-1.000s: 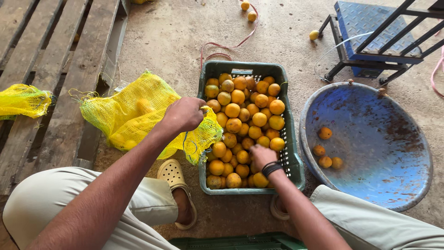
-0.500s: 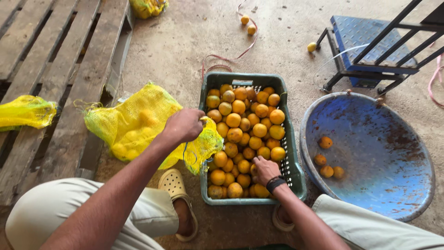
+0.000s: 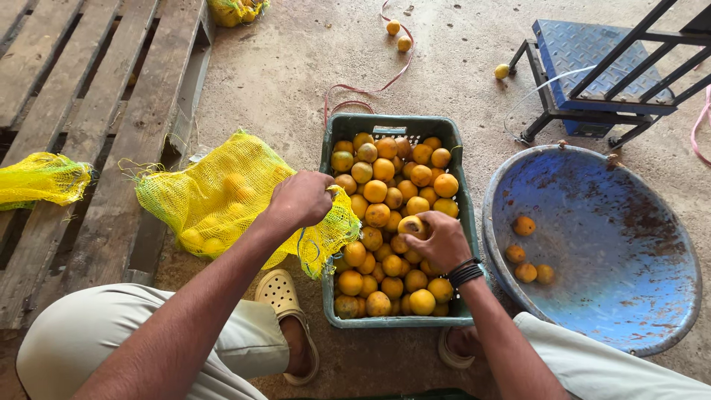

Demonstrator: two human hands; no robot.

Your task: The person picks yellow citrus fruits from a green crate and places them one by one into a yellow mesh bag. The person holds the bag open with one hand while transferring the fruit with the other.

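The person wore light beige trousers and pale cream perforated clogs on bare feet. Both forearms were bare, with no sleeves showing. A dark, stacked band circled the wrist of the right hand; the left hand carried nothing on it.

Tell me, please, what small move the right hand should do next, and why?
Probably carry the orange leftward into the mouth of the yellow mesh bag. The right hand has one fruit lifted above the green crate, and the left hand grips the bag's opening right at the crate's edge, with a few fruits already inside.
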